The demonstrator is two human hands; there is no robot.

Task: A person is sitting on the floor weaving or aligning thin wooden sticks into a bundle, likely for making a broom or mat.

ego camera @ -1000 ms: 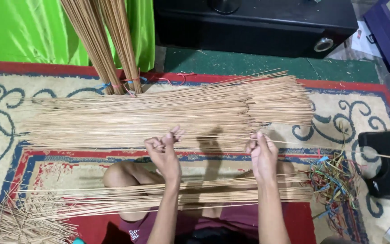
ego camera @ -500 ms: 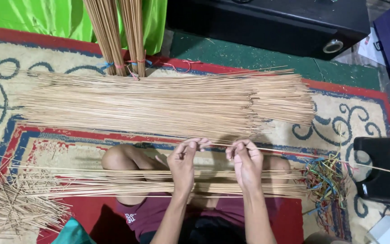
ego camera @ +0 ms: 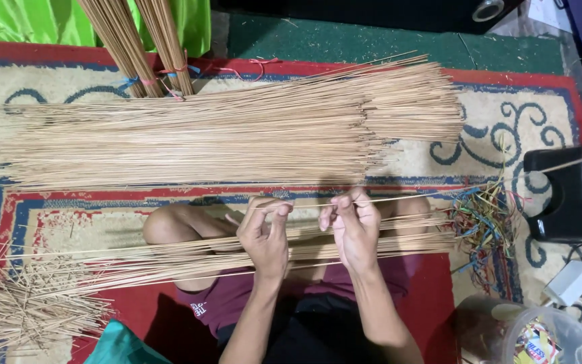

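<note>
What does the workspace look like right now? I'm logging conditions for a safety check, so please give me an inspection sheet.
Surface: patterned rug, red border, blue scrolls.
Job's things: thin stick pinched by left hand and right hand; wide stick pile ahead; smaller row of sticks across the lap.
Clutter: broken stick scraps; coloured ties; plastic tub.
Hands: both closed on the stick, close together.
Cables: white adapter with cord.
Surroundings: tied stick bundles, green cloth, black stool.
</note>
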